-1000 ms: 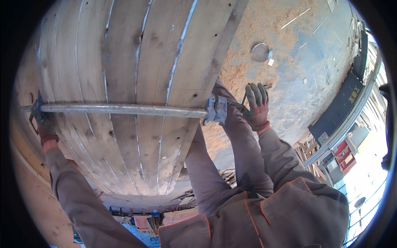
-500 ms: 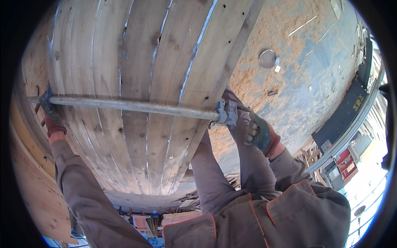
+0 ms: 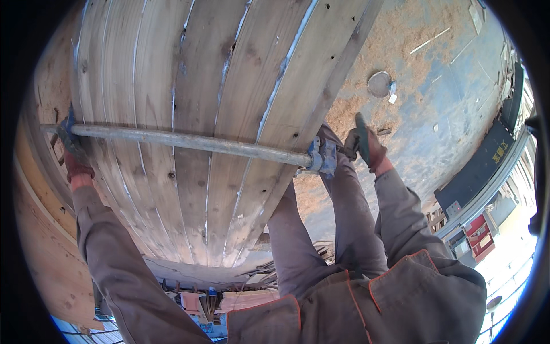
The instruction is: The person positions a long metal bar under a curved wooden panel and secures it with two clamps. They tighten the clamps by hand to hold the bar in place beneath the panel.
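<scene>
The pipe clamp [image 3: 195, 141] is laid across the white-seamed boards [image 3: 246, 74]. Its blue end stop [image 3: 70, 119] is grasped by the left hand [image 3: 77, 156]; the right hand's [image 3: 368, 148] fingers are curled at the screw [image 3: 345, 150], though whether it is gripped cannot be told. The pipe should be held square, the screw turned evenly.

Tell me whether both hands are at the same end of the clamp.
No, the left hand is at the left end of the clamp, and the right hand is at its right end.
</scene>
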`<state>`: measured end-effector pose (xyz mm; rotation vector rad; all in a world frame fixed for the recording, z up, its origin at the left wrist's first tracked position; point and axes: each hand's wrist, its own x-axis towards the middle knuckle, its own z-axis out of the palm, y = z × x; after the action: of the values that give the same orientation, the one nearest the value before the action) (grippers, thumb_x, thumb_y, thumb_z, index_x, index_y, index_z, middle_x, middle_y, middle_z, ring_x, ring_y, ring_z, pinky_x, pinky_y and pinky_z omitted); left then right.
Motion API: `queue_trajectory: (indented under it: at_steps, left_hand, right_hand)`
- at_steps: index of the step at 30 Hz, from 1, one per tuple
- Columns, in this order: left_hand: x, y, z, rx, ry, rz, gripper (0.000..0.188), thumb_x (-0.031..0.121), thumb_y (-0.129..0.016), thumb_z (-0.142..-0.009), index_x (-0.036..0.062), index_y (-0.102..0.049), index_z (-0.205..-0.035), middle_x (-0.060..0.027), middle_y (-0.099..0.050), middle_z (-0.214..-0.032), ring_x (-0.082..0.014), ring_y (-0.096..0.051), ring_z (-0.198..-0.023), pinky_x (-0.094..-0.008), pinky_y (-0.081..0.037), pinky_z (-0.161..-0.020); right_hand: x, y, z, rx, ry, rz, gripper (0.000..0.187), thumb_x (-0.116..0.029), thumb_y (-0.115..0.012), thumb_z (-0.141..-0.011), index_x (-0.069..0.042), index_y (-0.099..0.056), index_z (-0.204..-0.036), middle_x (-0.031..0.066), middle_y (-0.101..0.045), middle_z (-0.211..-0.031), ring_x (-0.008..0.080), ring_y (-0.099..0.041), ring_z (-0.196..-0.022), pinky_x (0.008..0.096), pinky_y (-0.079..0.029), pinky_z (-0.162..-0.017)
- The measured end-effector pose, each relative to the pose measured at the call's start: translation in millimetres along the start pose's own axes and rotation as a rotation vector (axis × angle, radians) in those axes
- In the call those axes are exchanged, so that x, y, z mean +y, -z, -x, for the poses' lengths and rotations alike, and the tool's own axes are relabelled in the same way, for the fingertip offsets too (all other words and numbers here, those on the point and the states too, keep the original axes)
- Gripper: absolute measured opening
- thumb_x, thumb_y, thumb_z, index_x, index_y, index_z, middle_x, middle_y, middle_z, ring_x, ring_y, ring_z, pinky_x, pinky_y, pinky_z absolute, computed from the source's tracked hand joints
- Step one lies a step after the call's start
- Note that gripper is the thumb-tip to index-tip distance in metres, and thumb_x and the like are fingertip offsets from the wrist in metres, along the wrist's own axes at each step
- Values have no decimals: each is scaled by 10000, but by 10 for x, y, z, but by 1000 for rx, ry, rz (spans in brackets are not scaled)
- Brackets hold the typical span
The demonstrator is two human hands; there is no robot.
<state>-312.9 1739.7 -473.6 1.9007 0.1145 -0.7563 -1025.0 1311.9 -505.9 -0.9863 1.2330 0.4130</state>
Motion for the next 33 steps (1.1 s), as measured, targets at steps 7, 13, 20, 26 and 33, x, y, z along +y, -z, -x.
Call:
queue_trajectory:
  at_steps: [7,13,20,26,33]
  left_hand:
    - [21,-29,58,199,166,251,686,544,-385,-1115,102,-337,-1638,-23,-368,-1666,-210,-380,-1491,-334,-230,-1267]
    - [229,-376,223,7,26,54,591,525,-461,-1096,147,-494,-1548,-26,-529,-1508,-207,-518,-1335,-352,-393,-1160]
    - [287,-507,273,188,106,110,585,517,-435,-1103,129,-497,-1537,-28,-530,-1495,-201,-507,-1346,-349,-377,-1172]
    - [255,-440,257,104,33,25,632,549,-402,-1106,110,-479,-1553,-41,-513,-1521,-204,-488,-1373,-342,-349,-1193]
    - [262,-382,244,-33,-127,-166,687,587,-363,-1109,88,-457,-1572,-56,-492,-1550,-207,-467,-1404,-335,-316,-1219]
  right_hand:
    - [230,-367,-36,170,153,-171,656,-561,-357,-1116,-3,-701,-1120,167,-718,-1084,260,-711,-948,387,-586,-849]
    - [750,-224,394,163,294,-7,627,-513,-316,-1131,-46,-567,-1464,85,-666,-1160,229,-646,-1061,388,-562,-935]
    - [1351,-658,1075,-35,234,-531,443,-337,-626,-1057,-8,-564,-1346,140,-638,-1256,291,-623,-1142,423,-511,-993]
    - [245,-580,1624,78,73,-627,242,-286,-656,-1036,-51,-612,-1070,41,-649,-1030,186,-628,-931,398,-538,-841]
    - [-186,-335,1051,526,798,809,332,-309,-629,-998,6,-651,-1102,205,-676,-1035,387,-688,-934,451,-550,-792]
